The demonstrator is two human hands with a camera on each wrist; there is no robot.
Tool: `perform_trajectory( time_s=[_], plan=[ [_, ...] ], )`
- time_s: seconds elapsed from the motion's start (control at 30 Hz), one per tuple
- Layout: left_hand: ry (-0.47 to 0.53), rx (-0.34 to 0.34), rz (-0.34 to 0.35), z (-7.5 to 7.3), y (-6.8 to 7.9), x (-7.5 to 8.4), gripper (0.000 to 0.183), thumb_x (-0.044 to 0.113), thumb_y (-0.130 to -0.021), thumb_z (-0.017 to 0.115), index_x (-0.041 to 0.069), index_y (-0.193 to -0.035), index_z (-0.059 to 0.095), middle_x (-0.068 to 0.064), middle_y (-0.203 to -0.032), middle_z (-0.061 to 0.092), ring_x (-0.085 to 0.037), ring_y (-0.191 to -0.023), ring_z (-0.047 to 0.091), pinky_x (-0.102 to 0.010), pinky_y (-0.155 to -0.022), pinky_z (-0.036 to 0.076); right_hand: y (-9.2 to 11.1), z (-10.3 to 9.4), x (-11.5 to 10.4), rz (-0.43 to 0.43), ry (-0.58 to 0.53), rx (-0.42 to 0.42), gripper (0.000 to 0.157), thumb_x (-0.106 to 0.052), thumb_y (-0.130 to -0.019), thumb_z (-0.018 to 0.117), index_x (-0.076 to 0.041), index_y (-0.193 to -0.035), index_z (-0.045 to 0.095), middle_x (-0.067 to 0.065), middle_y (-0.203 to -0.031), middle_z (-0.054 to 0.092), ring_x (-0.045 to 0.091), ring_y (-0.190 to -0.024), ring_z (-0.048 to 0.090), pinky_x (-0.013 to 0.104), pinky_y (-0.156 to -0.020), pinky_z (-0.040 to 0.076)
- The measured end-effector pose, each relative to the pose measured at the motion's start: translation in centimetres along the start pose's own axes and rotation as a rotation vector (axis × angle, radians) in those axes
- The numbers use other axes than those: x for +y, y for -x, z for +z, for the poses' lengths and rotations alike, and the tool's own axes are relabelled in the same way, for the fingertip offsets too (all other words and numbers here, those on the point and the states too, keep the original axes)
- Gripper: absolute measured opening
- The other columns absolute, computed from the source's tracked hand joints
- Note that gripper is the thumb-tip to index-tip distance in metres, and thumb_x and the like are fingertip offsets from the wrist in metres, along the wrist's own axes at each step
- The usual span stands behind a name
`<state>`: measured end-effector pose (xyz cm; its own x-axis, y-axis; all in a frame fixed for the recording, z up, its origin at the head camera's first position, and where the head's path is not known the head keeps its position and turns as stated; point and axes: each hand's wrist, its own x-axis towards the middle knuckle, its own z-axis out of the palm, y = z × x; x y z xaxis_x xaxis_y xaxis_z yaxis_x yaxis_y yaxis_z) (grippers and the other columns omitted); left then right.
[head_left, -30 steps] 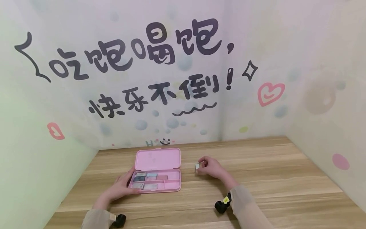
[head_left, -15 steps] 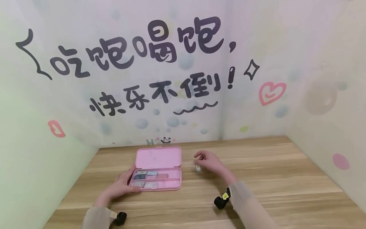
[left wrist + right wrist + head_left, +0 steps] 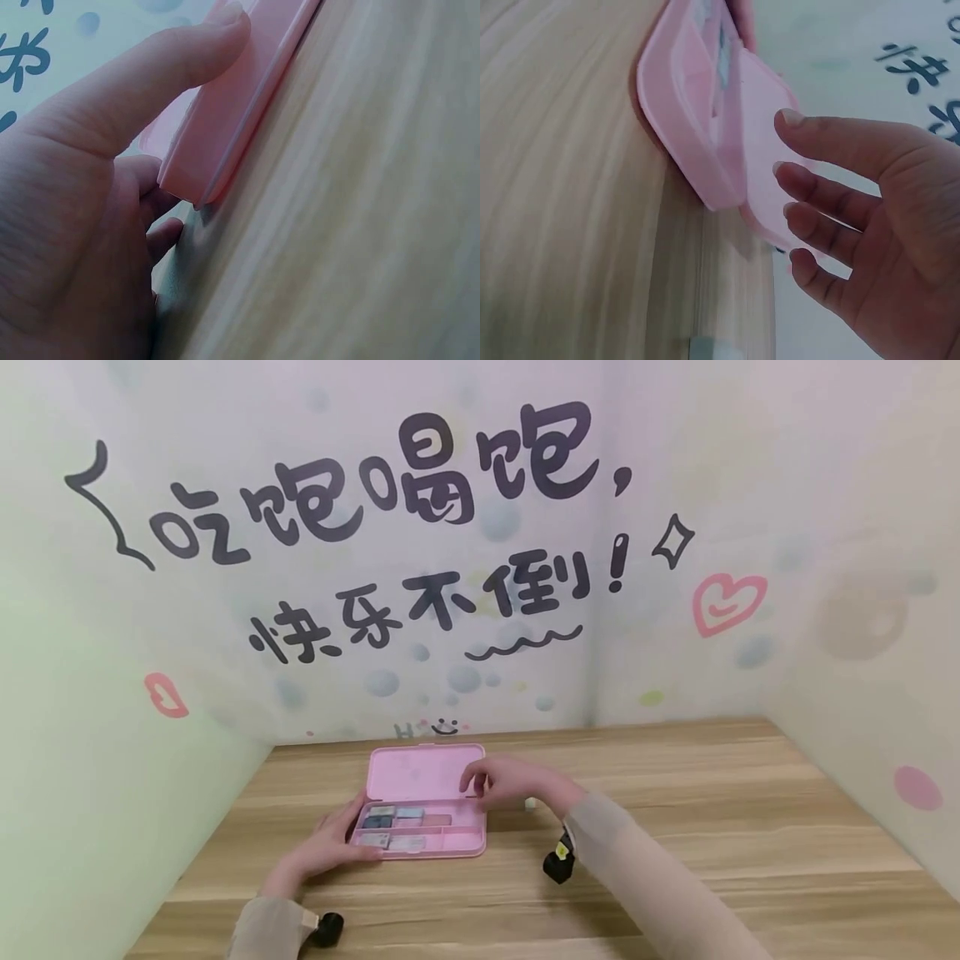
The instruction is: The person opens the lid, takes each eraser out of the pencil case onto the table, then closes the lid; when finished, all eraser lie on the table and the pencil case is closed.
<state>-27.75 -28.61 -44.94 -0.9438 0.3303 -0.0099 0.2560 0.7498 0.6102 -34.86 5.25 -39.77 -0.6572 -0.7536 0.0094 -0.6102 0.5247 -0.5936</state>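
A pink hinged case [image 3: 463, 842] lies on the table with its lid [image 3: 420, 772] raised at the back. Several small eraser-like blocks [image 3: 410, 814], pale, dark and pink, lie in its compartments. My left hand [image 3: 324, 845] holds the case's left end, thumb along the front wall [image 3: 225, 142] and fingers round the side. Over the case's right rear corner, my right hand [image 3: 513, 779] has loosely bent fingers with nothing between them, as the right wrist view shows. A small whitish block [image 3: 530, 803] stands on the table right of the case, partly hidden by the right forearm.
The wood-grain table [image 3: 675, 827] reaches a back wall [image 3: 637, 643] with large black writing. Side walls close in at left and right. A black wrist camera [image 3: 558, 864] hangs by the right sleeve, another camera [image 3: 328, 930] by the left.
My right hand has let go of the whitish block, leaving it on the table, and moved left to the case. The left hand keeps its hold. The head view has shifted slightly.
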Motion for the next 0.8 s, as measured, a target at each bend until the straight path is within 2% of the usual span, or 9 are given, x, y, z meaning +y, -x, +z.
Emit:
perform_trajectory(
  time_s=[0.1, 0.27, 0.37, 0.47, 0.63, 0.8],
  plan=[
    [0.006, -0.002, 0.000, 0.1, 0.0, 0.0, 0.111, 0.043, -0.077, 0.078, 0.001, -0.154, 0.012, -0.028, -0.155, 0.018, -0.049, -0.140, 0.016, -0.067, -0.107, 0.003, -1.0, 0.6, -0.6, -0.016, 0.094, -0.042, 0.027, -0.009, -0.083, 0.073, -0.018, -0.108, 0.067, -0.004, -0.086, 0.059, 0.010, -0.076, 0.052, 0.024, -0.070, 0.045],
    [0.018, -0.001, -0.007, 0.3, 0.1, 0.0, 0.110, 0.043, -0.076, 0.078, 0.001, -0.154, 0.013, -0.028, -0.155, 0.019, -0.050, -0.139, 0.016, -0.068, -0.107, 0.003, -2.3, 1.5, -1.5, -0.030, 0.187, -0.058, 0.029, -0.009, -0.083, 0.074, -0.022, -0.108, 0.067, -0.006, -0.073, 0.052, 0.007, -0.069, 0.047, 0.023, -0.066, 0.042],
    [0.009, 0.000, -0.013, 0.4, 0.1, 0.0, 0.110, 0.044, -0.076, 0.078, 0.001, -0.154, 0.013, -0.027, -0.155, 0.020, -0.049, -0.139, 0.017, -0.068, -0.107, 0.004, -2.9, 1.8, -1.8, -0.029, 0.249, -0.074, 0.031, -0.005, -0.085, 0.070, -0.023, -0.110, 0.068, -0.006, -0.071, 0.050, 0.007, -0.069, 0.046, 0.023, -0.068, 0.041],
    [0.002, 0.002, -0.014, 0.4, 0.1, 0.0, 0.110, 0.044, -0.076, 0.078, 0.003, -0.155, 0.013, -0.026, -0.155, 0.020, -0.049, -0.139, 0.017, -0.068, -0.107, 0.004, -3.4, 2.2, -1.8, 0.003, 0.309, -0.093, 0.038, -0.003, -0.086, 0.065, -0.028, -0.115, 0.068, -0.007, -0.071, 0.049, 0.007, -0.070, 0.046, 0.025, -0.070, 0.040],
    [0.004, 0.002, -0.018, 0.4, -0.1, 0.0, 0.111, 0.045, -0.076, 0.078, 0.005, -0.156, 0.012, -0.024, -0.157, 0.019, -0.047, -0.140, 0.016, -0.067, -0.108, 0.003, -3.9, 2.6, -1.8, 0.047, 0.332, -0.124, 0.045, -0.009, -0.085, 0.067, -0.039, -0.119, 0.067, -0.008, -0.075, 0.051, 0.008, -0.069, 0.046, 0.030, -0.074, 0.038],
    [0.008, 0.003, -0.024, 0.2, -0.2, 0.0, 0.111, 0.045, -0.076, 0.078, 0.005, -0.155, 0.012, -0.024, -0.157, 0.018, -0.048, -0.140, 0.015, -0.067, -0.108, 0.003, -4.2, 2.7, -2.1, 0.024, 0.332, -0.139, 0.045, -0.006, -0.085, 0.065, -0.037, -0.118, 0.069, -0.007, -0.079, 0.053, 0.010, -0.070, 0.044, 0.028, -0.072, 0.038]
  ],
)
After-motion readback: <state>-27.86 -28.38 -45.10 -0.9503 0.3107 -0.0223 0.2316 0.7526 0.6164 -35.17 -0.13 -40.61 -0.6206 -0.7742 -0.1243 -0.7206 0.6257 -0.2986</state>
